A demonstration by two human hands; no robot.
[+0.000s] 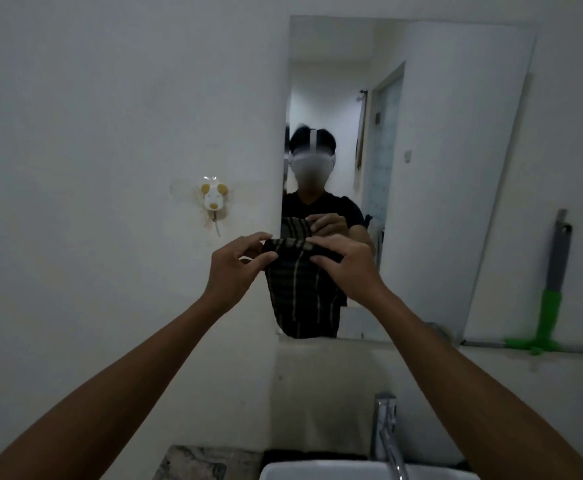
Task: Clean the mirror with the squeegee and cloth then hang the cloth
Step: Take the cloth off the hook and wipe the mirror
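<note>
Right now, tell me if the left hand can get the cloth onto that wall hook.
Probably yes. The left hand grips the cloth just right of and below the hook, with only bare wall between them.

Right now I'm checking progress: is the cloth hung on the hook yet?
Not hung. The cloth is held up by both hands; the wall hook is bare.

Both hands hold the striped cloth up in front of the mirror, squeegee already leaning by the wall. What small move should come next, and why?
Probably carry the cloth left toward the wall hook. The left hand and right hand pinch its top edge, gathered, the hook is bare, and the squeegee is set aside against the wall right of the mirror, so hanging seems the step left.
</note>
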